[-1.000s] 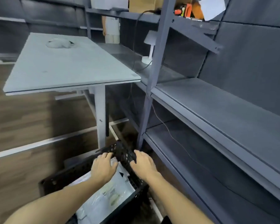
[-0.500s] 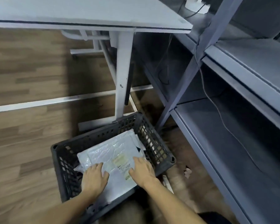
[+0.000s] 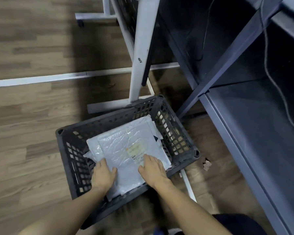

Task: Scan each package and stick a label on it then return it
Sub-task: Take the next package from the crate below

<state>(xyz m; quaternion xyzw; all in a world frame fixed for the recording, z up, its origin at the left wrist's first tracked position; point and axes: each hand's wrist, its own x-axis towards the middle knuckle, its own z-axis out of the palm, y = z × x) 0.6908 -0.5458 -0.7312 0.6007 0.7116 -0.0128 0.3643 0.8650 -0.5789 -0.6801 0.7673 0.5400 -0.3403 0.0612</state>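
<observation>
Two bare hands reach down into a dark slotted plastic crate [image 3: 70,150] sitting on the wood-look floor [image 3: 24,116]. Going from the left: the left hand [image 3: 103,175] lies on the near left edge of the top package, a grey poly mailer [image 3: 119,146], its fingers spread and fairly flat against the plastic, touching it, with nothing curled round it as far as I can see. Beside it, on the mailer's near right part, the right hand [image 3: 152,169] rests the same way, fingers straight, tips just at a pale printed label [image 3: 136,150] already on the bag. So neither hand is gripping yet; I'd judge both are placed at the edges to gather the mailer and lift it out for scanning. More mailers seem stacked beneath. Behind the crate stands a white table leg [image 3: 141,48], and to the right a grey metal shelving rack [image 3: 244,124] with a cable [image 3: 275,82] hanging down it
</observation>
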